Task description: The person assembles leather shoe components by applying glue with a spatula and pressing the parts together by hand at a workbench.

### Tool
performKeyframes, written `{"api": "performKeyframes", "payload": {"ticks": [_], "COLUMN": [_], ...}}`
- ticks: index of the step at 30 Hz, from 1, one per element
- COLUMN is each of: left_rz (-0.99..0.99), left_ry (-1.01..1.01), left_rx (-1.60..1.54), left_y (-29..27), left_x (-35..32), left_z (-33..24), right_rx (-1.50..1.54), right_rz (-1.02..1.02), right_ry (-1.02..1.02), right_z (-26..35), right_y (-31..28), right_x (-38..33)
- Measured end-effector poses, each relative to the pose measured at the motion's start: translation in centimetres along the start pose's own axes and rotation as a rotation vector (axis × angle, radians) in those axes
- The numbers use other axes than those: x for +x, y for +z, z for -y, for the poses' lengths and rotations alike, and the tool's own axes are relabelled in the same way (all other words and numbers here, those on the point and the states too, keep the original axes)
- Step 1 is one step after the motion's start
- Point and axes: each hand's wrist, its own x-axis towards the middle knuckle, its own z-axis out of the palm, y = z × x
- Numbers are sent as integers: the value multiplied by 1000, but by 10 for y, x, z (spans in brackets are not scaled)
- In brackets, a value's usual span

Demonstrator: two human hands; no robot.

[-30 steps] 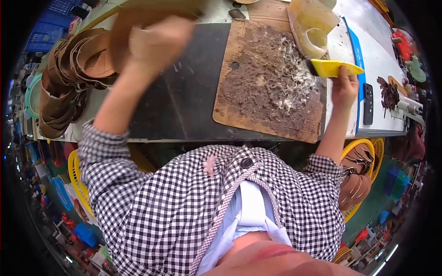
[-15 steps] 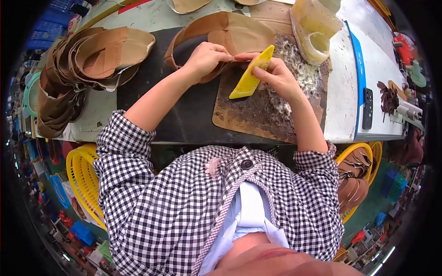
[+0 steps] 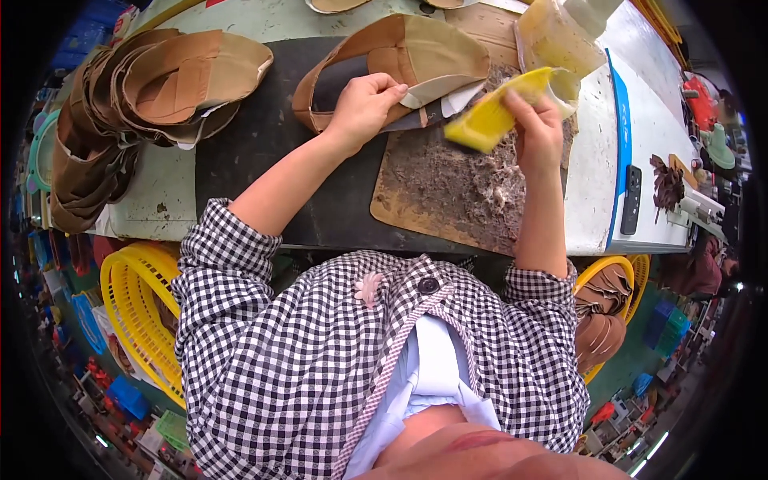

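My left hand (image 3: 366, 108) pinches the near edge of a brown shoe upper (image 3: 444, 48), an open loop with a tan lining. The upper rests on a black mat (image 3: 280, 180), its near right side overlapping a worn brown board (image 3: 432, 176). In my right hand (image 3: 540, 124), thumb and fingers clasp a flat yellow tool (image 3: 488, 120), blurred by motion; I cannot make out its exact kind. That tool is held apart from the upper, above the board. Small white pieces (image 3: 462, 98) show beside the upper's near right edge.
Stacked brown uppers (image 3: 192, 76) occupy the table's left side. A cloudy yellowish plastic container (image 3: 556, 36) stands behind the board. At right lies a black remote (image 3: 632, 200), beside a blue strip (image 3: 618, 144). Yellow baskets (image 3: 140, 320) flank me below the table, the right one holding brown pieces (image 3: 600, 336).
My right hand has left the upper's edge and moved right with the yellow tool, which has turned flatter. The left hand keeps its pinch. White pieces now show beside the upper.
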Motion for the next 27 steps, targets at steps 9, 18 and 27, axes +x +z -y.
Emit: {"api": "performKeyframes", "payload": {"ticks": [9,18,27], "left_rz": [-41,-84,13], "left_ry": [-32,-192,-281], "left_rx": [-61,-320,-292], "left_y": [8,14,11], "left_x": [0,3,1], "left_z": [1,-9,-12], "right_rx": [-938,-946,-927], "right_rz": [-33,205,0], "right_ry": [-860,-857,-839], "right_z": [-45,-46,-41], "right_y": [12,39,28], "right_x": [-5,-35,-21]}}
